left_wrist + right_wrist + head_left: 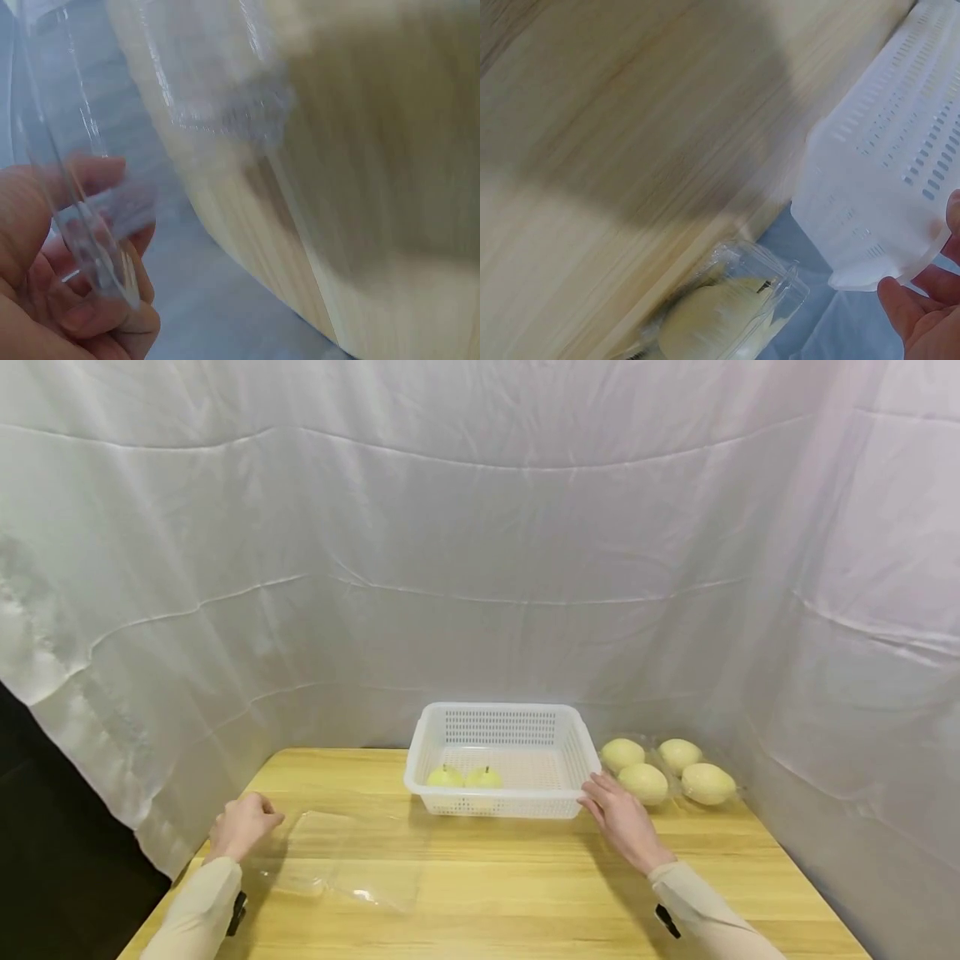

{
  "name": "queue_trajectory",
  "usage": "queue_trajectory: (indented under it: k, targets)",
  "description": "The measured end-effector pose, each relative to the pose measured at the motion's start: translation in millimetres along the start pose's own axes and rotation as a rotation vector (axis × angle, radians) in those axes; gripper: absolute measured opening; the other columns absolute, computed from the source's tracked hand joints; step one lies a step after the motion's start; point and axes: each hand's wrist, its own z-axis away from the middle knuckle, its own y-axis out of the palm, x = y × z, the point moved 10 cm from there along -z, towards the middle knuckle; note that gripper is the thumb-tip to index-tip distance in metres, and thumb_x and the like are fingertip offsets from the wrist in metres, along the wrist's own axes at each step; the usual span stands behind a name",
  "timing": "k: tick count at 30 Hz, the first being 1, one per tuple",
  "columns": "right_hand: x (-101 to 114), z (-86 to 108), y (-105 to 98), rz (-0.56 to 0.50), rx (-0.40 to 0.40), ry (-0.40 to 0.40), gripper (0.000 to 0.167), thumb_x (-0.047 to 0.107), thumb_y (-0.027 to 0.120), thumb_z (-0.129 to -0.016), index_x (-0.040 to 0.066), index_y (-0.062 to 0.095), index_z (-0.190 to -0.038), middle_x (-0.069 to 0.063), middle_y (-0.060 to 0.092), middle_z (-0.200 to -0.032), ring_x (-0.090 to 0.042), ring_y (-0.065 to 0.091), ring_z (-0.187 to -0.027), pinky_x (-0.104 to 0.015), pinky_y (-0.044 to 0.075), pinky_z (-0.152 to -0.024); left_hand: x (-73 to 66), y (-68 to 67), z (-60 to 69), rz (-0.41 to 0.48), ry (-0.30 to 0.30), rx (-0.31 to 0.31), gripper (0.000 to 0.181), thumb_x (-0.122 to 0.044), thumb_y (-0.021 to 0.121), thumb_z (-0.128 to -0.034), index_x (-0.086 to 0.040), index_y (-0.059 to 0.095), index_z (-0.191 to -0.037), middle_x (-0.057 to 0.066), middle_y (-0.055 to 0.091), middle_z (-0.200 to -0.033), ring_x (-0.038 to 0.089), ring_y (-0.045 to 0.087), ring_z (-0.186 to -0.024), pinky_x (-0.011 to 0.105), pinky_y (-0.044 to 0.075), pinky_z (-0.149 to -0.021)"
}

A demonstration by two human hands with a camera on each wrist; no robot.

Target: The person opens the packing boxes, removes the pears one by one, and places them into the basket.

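My left hand pinches the edge of an empty clear plastic clamshell box at the left of the table. In the left wrist view the curled fingers and thumb hold the clear plastic wall. At the right, my right hand grips the front right corner of a white perforated plastic basket. The right wrist view shows the thumb and fingers at the basket rim. Two yellow-green pears with dark stems sit inside the basket, at its front left.
Right of the basket, several pale yellow pears sit in clear plastic packs, one pack close below the right hand. Grey-white curtains enclose the wooden table at the back and sides.
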Motion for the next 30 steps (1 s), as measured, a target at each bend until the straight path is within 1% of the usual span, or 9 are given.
queue_trajectory:
  k: [5,8,10,13,18,21,23,27,30]
  targets:
    - [-1.1,-1.6,-0.8,0.001,0.003,-0.002,0.020,0.011,0.072,-0.086,0.001,0.070,-0.103,-0.027,0.066,-0.118,-0.049,0.060,-0.112,-0.061,0.049,-0.091,17.1,-11.4,-4.1,0.034,-0.083,-0.035,0.022,-0.026,0.057,-0.0846,-0.006,0.054,-0.074,0.014,0.056,-0.074,0.033,0.052,-0.070,0.040,0.039,-0.054]
    - [-0.4,-1.7,-1.4,0.005,0.002,-0.008,0.021,0.011,0.073,-0.085,0.001,0.070,-0.103,-0.027,0.066,-0.117,-0.049,0.061,-0.111,-0.061,0.049,-0.091,19.6,-14.1,-8.4,0.060,-0.102,-0.064,0.020,-0.019,0.052,-0.0822,0.001,0.055,-0.084,0.029,0.059,-0.087,0.046,0.056,-0.077,0.047,0.044,-0.058]
    - [0.5,-1.1,-1.6,0.009,0.001,-0.014,0.021,0.011,0.074,-0.084,0.001,0.070,-0.102,-0.027,0.066,-0.116,-0.049,0.061,-0.110,-0.061,0.050,-0.090,19.2,-16.1,-13.1,0.078,-0.107,-0.102,0.028,-0.014,0.048,-0.0813,0.007,0.058,-0.098,0.039,0.058,-0.103,0.057,0.055,-0.089,0.056,0.046,-0.066]
    - [2.1,-0.2,-2.3,0.012,-0.003,-0.016,0.021,0.011,0.075,-0.084,0.001,0.070,-0.101,-0.027,0.067,-0.115,-0.048,0.062,-0.110,-0.061,0.051,-0.089,17.8,-17.0,-22.6,0.100,-0.111,-0.156,0.037,-0.008,0.046,-0.0823,0.009,0.056,-0.114,0.043,0.052,-0.121,0.064,0.050,-0.104,0.064,0.044,-0.078]
    - [3.6,3.0,-2.0,0.000,-0.006,-0.009,0.020,0.011,0.074,-0.084,0.002,0.071,-0.101,-0.026,0.068,-0.114,-0.047,0.062,-0.110,-0.060,0.050,-0.090,16.6,-15.7,-34.4,0.090,-0.126,-0.213,0.029,-0.006,0.046,-0.0858,0.007,0.059,-0.108,0.043,0.055,-0.118,0.064,0.052,-0.101,0.063,0.045,-0.077]
    - [3.7,6.2,-1.8,0.003,-0.010,-0.007,0.020,0.011,0.074,-0.084,0.001,0.070,-0.101,-0.026,0.068,-0.114,-0.046,0.062,-0.109,-0.059,0.051,-0.090,8.6,-14.9,-35.2,0.066,-0.070,-0.263,0.027,-0.006,0.047,-0.0880,0.008,0.060,-0.107,0.042,0.057,-0.113,0.063,0.055,-0.096,0.063,0.046,-0.073]
    - [3.4,6.8,-2.5,0.006,-0.015,-0.005,0.021,0.011,0.074,-0.084,0.000,0.071,-0.101,-0.027,0.067,-0.114,-0.046,0.063,-0.109,-0.059,0.051,-0.089,-2.9,-15.1,-32.8,0.025,0.008,-0.316,0.029,-0.008,0.048,-0.0892,0.009,0.060,-0.110,0.040,0.060,-0.110,0.061,0.056,-0.094,0.063,0.046,-0.072]
    - [2.5,3.2,-3.7,0.012,-0.018,0.001,0.022,0.012,0.075,-0.083,0.000,0.071,-0.101,-0.026,0.067,-0.115,-0.046,0.063,-0.109,-0.059,0.051,-0.090,-32.1,-14.9,-20.4,-0.077,0.144,-0.421,0.030,-0.012,0.052,-0.0907,0.007,0.063,-0.111,0.035,0.063,-0.105,0.055,0.058,-0.091,0.059,0.041,-0.072]
    - [2.6,0.0,-1.9,0.013,-0.001,0.011,0.022,0.012,0.075,-0.084,0.000,0.071,-0.102,-0.026,0.067,-0.115,-0.046,0.062,-0.110,-0.058,0.050,-0.092,-50.1,-8.0,-10.0,-0.114,0.201,-0.438,0.030,-0.016,0.056,-0.0924,0.005,0.064,-0.110,0.033,0.063,-0.106,0.051,0.058,-0.093,0.055,0.037,-0.071]
